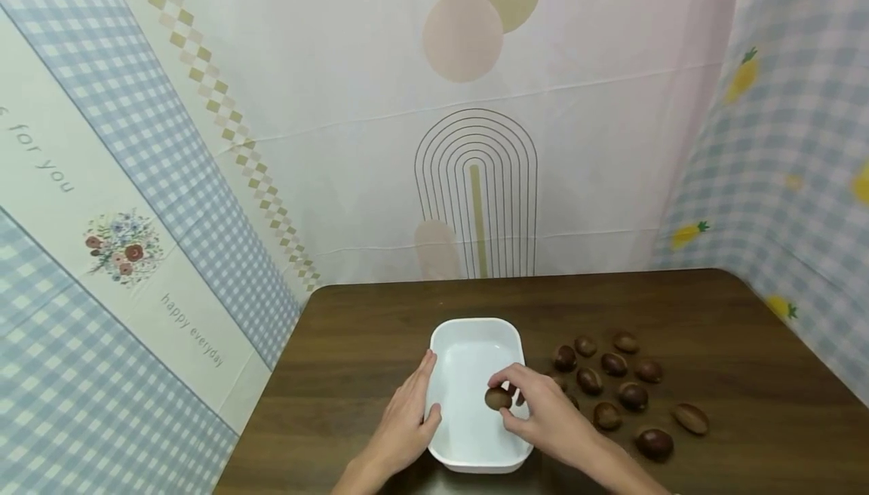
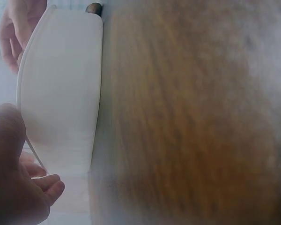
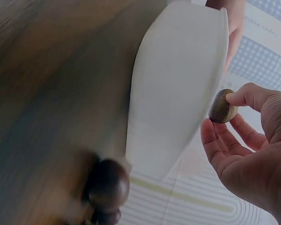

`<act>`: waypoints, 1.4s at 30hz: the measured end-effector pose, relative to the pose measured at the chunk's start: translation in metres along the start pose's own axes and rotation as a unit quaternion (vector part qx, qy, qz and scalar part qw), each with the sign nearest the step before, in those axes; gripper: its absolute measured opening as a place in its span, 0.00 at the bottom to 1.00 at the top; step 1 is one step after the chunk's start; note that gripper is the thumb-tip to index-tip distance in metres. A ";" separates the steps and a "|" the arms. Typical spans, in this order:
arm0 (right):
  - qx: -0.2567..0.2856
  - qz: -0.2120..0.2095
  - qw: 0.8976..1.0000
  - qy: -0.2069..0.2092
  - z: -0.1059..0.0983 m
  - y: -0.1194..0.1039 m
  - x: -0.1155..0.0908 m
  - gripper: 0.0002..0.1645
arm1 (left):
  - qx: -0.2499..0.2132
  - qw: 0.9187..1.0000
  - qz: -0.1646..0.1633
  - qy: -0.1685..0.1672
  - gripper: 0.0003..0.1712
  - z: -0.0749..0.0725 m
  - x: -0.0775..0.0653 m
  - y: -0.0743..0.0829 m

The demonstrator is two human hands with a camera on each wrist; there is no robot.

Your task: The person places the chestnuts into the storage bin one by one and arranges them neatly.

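Observation:
A white rectangular dish (image 1: pixel 475 438) stands on the table between both hands. My left hand (image 1: pixel 405 413) holds its left side, the thumb over the rim and the fingers along the edge. Above the dish's right part, my right hand (image 1: pixel 543 410) pinches a brown oval nut (image 3: pixel 223 106) between thumb and fingertips. In the right wrist view that nut shows just past the dish rim. Several more brown nuts (image 1: pixel 634 396) lie loose to the right of the dish, some partly hidden behind the right hand.
The dark wooden table (image 1: pixel 366 314) has rounded back corners. A pale printed cloth (image 1: pixel 597 163) hangs behind it, with blue checked cloths at the left and right. One nut (image 1: pixel 655 444) lies nearest the front, beside the right forearm.

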State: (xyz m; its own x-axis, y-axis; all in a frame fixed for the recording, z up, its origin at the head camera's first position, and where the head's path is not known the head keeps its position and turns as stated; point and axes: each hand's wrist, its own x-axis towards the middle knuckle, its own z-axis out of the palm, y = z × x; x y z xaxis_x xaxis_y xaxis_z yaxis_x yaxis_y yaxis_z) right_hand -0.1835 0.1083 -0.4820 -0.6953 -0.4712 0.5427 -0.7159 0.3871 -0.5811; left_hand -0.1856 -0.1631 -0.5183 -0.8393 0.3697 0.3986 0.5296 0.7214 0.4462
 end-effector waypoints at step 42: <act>0.017 0.079 0.975 -0.207 0.077 -0.007 0.035 0.17 | -0.004 1.000 -0.011 -0.018 0.44 0.000 0.002 -0.001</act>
State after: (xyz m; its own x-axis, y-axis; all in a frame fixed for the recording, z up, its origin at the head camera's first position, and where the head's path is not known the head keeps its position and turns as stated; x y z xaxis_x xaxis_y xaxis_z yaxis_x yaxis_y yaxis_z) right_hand -0.1976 0.0280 -0.5052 -0.7069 -0.6896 0.1575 -0.5942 0.4580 -0.6612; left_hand -0.1879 -0.1634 -0.5183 -0.8547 0.3752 0.3588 0.5117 0.7252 0.4607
